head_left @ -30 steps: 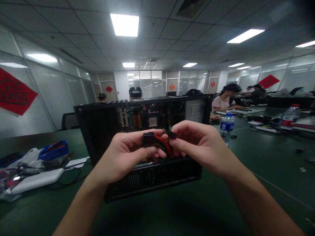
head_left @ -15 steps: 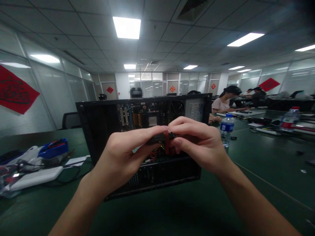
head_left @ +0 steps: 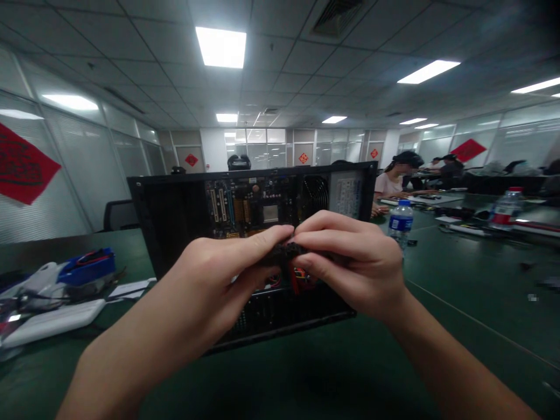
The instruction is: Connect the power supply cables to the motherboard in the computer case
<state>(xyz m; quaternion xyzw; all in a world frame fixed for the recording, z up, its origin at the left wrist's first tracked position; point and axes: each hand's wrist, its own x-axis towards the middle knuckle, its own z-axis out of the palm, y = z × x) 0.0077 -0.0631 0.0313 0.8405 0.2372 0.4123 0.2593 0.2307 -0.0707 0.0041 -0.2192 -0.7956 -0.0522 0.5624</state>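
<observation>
An open black computer case stands in front of me, its inside facing my hands. On its motherboard I see slots and a pale square socket. My left hand pinches a dark cable connector between thumb and fingers. Its fingertips meet those of my right hand, closed on another small black connector at the same spot. Whether the two connectors are joined is hidden by the fingers. Red and yellow power cables hang just below the fingertips.
A blue-capped water bottle stands right of the case, and a red-capped bottle farther right. At left lie a blue container, a white object and cables. A co-worker sits beyond at the right.
My hands have come closer together, bringing the dark connectors against each other. My left forearm has swung left and the view has shifted slightly.
</observation>
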